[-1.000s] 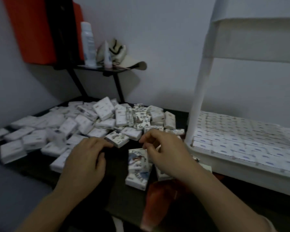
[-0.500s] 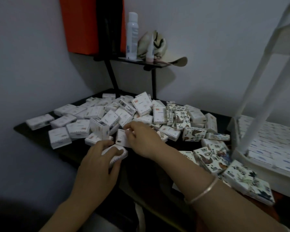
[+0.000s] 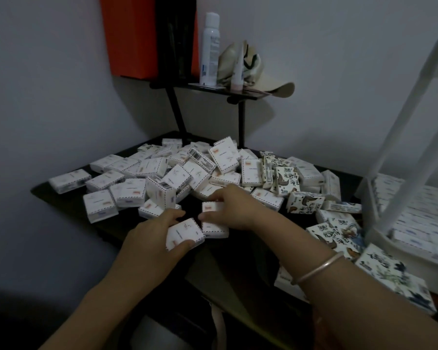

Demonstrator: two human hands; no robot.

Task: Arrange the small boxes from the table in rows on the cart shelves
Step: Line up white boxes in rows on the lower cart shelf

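The left hand (image 3: 149, 238) grips a small white box (image 3: 184, 233) — thumb on its near edge, fingers curled over the far one. Just beside it, the right hand (image 3: 234, 210) pinches a second box (image 3: 213, 219) (the two boxes touch at a corner). Beyond the fingertips lies the pile of boxes (image 3: 187, 173) on the dark table (image 3: 61, 198); the white cart (image 3: 402, 218) stands to the right, its shelf already lined with rows.

Small white boxes (image 3: 177, 178) with dashed borders lie heaped on the dark table (image 3: 238, 269); illustrated ones (image 3: 339, 233) lie toward the cart shelf (image 3: 420, 218), already lined with rows.
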